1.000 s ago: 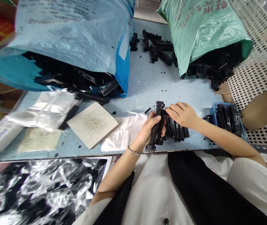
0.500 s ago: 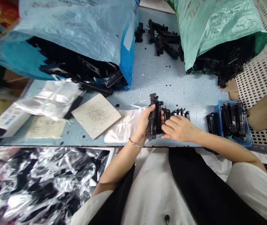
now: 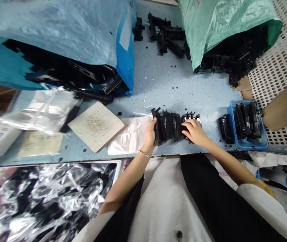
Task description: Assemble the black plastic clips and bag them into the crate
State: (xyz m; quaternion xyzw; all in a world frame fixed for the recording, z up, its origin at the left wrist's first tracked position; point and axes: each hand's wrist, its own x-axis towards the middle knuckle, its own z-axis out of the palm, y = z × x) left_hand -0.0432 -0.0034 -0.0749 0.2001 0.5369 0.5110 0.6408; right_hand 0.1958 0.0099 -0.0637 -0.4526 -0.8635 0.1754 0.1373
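Row of black moulded plastic parts [image 3: 170, 126] lies side by side on the speckled pale-blue bench [image 3: 173, 87], near edge, centre. Left hand [image 3: 150, 134] at the row's left end, fingers curled tight on the end piece. Right hand [image 3: 195, 131] on the right end, fingers together and laid over the parts; cannot tell if they grip. Crumpled white plastic bag [image 3: 129, 138] touches the row on the left. Small blue plastic basket [image 3: 249, 145] of similar black parts sits to the right, apart. Blue woven sack [image 3: 57, 33] far left, green woven sack [image 3: 221, 23] far right.
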